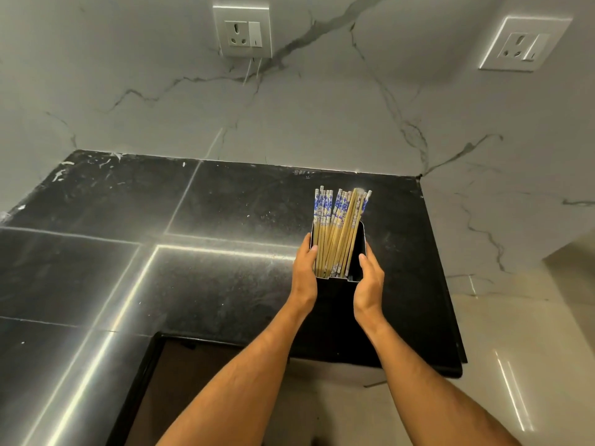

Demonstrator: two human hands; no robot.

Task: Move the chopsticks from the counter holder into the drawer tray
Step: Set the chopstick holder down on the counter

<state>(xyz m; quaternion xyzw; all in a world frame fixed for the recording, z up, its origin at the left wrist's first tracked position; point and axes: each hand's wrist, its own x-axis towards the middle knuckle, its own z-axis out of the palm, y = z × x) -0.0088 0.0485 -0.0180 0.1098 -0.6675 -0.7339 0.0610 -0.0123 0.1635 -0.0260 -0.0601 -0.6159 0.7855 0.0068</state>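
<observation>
Black holder (pixel 335 291) clasped between left hand (pixel 304 272) at 9 o'clock and right hand (pixel 370 278) at 3 o'clock, above the dark surface (pixel 193 252). Inside, blue-patterned chopsticks (pixel 338 230), leaning toward 12 o'clock.

Black stone counter (pixel 193 268); black chopstick holder (pixel 335 304) standing on it.

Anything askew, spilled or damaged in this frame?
Mostly tidy. One chopstick leans diagonally across the upright chopsticks in the black holder, which the left hand and right hand grip. White smears mark the counter's back-left corner. Nothing spilled.
</observation>
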